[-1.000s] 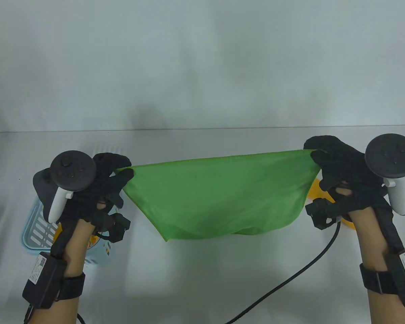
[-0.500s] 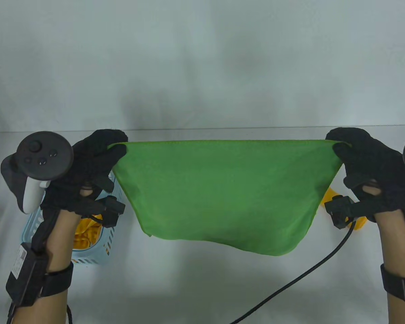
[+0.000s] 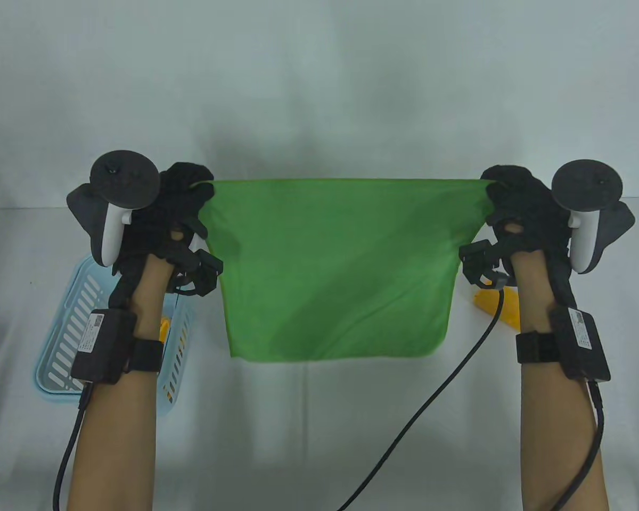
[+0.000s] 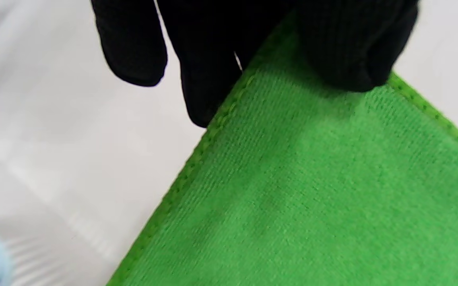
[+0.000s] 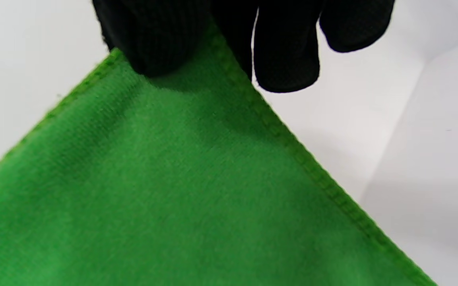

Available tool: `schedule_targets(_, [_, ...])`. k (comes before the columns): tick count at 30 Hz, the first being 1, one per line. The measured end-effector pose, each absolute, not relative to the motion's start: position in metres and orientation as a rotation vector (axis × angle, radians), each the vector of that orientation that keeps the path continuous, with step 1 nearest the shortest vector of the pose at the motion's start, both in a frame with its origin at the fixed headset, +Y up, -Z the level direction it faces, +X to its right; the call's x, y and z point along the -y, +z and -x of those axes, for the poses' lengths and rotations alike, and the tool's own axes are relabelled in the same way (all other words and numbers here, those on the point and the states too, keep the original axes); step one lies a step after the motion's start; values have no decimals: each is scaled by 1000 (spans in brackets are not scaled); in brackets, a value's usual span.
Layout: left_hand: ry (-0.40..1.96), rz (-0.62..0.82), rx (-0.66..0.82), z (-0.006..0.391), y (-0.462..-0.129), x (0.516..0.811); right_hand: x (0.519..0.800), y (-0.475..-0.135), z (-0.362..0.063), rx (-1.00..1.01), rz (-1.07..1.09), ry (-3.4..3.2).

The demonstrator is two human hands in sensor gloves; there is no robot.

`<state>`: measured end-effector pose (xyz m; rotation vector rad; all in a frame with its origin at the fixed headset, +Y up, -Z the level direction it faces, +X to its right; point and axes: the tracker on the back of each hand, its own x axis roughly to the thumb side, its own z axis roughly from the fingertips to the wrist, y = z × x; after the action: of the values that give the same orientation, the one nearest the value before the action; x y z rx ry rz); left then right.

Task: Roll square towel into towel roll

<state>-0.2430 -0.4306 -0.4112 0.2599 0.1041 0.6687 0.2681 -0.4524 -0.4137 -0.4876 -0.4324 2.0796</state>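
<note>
Towel (image 3: pixel 335 266) unrolled — left hand (image 3: pixel 178 205) and right hand (image 3: pixel 514 199) each pinch a top corner, cloth hanging above tabletop (image 3: pixel 298 426); laying flat and rolling remain.

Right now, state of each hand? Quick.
Left hand: closed, pinching the towel at its top left corner.
Right hand: closed, pinching the towel's top right corner.
</note>
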Motion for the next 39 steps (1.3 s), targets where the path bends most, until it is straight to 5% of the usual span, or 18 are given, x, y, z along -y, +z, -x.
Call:
schedule_targets(4, [617, -211, -78, 238, -406, 427, 449, -410, -274, 426, 472, 2092])
schedule_targets(20, [541, -2, -111, 226, -381, 541, 553, -379, -282, 114, 445, 2231])
schedule_targets(25, [431, 99, -29, 227, -359, 579, 590, -357, -290, -39, 340, 2236])
schedule_targets(39, [292, 328, 228, 224, -296, 625, 644, -295, -305, -419, 96, 2291])
